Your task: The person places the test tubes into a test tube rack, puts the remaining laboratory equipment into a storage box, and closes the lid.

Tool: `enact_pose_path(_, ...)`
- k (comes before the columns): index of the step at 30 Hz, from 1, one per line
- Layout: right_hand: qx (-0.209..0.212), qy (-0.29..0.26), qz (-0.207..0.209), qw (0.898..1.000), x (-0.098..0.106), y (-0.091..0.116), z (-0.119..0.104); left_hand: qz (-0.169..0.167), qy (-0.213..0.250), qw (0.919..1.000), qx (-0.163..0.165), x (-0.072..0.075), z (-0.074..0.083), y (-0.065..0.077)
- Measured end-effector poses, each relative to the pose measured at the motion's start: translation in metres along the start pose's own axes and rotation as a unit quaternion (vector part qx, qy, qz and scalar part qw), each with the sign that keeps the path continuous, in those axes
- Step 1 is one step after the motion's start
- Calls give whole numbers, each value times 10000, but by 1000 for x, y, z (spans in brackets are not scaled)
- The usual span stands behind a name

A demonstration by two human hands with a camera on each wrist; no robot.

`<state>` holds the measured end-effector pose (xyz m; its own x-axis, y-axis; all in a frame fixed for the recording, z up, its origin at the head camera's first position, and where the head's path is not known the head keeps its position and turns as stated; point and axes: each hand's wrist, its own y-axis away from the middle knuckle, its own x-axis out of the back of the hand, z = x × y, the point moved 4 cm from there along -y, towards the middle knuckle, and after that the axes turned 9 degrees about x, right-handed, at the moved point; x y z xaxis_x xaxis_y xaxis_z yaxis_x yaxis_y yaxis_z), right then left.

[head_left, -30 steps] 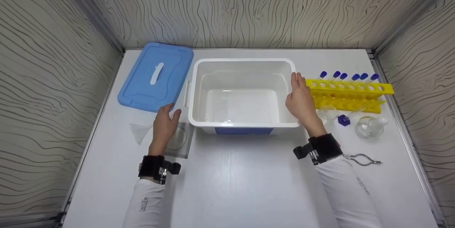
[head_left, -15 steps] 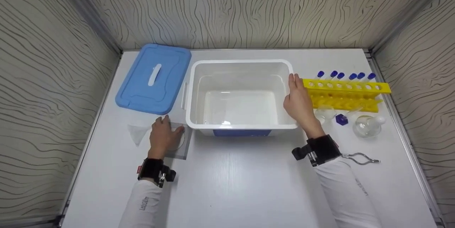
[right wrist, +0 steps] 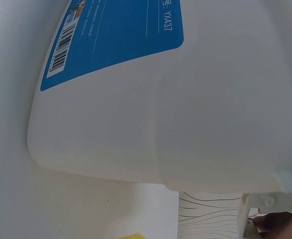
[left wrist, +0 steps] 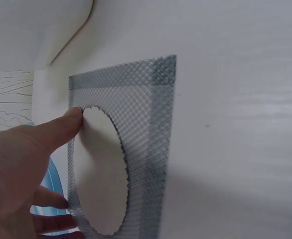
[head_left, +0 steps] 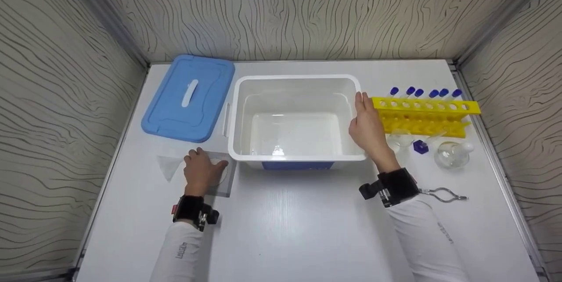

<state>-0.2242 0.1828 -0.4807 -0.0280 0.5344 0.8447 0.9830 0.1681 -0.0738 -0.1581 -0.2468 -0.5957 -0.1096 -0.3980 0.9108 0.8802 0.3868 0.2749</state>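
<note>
A square wire gauze (left wrist: 146,144) with a white round centre lies on the table at the left, partly covered by my left hand (head_left: 203,171). In the left wrist view the thumb (left wrist: 66,128) touches the edge of the white circle, and the other fingers reach the mesh's left edge, spread apart from the thumb. My right hand (head_left: 368,130) holds the right rim of a lidless white plastic storage box (head_left: 296,157), thumb towards the inside and fingers along the outside. Fingers (left wrist: 48,198) of the left hand partly hide behind the gauze's edge. The right wrist view shows the box's blue label (right wrist: 121,35).
A blue lid (head_left: 189,115) lies behind the left hand, with a clear funnel (head_left: 169,168) before it. Right of the box stand a yellow test-tube rack (head_left: 426,105) with several blue-capped tubes, a purple-based glass piece (head_left: 420,146), a glass flask (head_left: 450,157) and metal tongs (head_left: 445,195).
My left hand has come back from near the lid's front edge down onto the wire gauze. The right hand stays at the box's right rim. The whole head view has shifted slightly.
</note>
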Motion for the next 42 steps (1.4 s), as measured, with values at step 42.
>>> enact_pose_path(42,-66,-49,17,10000,-2,0,3,-77,2062,9779,337,65,7,-17)
